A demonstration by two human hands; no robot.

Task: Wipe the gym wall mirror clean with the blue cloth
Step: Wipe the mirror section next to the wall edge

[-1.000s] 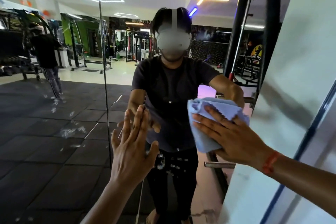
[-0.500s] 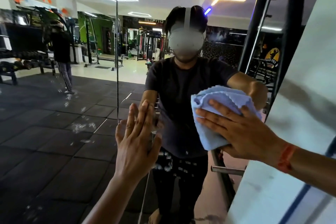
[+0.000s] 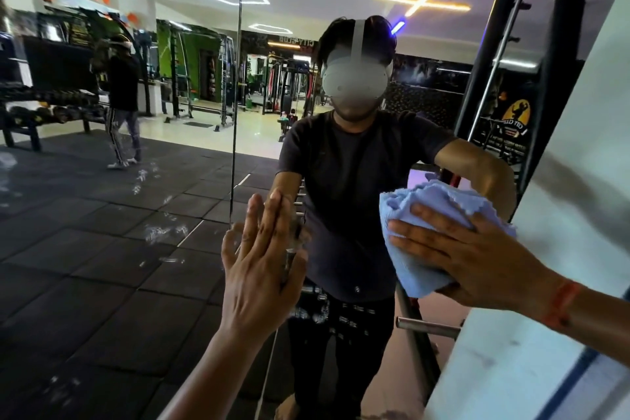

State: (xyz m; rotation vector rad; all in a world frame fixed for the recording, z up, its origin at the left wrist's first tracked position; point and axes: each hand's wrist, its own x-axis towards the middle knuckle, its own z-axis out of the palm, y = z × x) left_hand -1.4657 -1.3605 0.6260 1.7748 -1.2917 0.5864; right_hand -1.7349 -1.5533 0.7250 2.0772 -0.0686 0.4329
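Note:
The gym wall mirror (image 3: 102, 266) fills most of the view and carries white smudges left of centre. My right hand (image 3: 470, 259) presses the crumpled blue cloth (image 3: 416, 215) flat against the glass at the mirror's right edge, fingers spread and straight. My left hand (image 3: 259, 269) lies flat on the glass with straight fingers, just right of the vertical seam (image 3: 235, 112) between two mirror panels. My own reflection stands behind both hands.
A white wall or pillar (image 3: 562, 215) juts out at the right, bordering the mirror. The reflection shows black rubber floor tiles, a dumbbell rack at the left, a person walking, and a black metal rack with a steel peg (image 3: 429, 326) at the right.
The view has shifted left, so the seam and reflection sit further right. My right hand and the cloth slid slightly right along the glass. My left hand stays planted.

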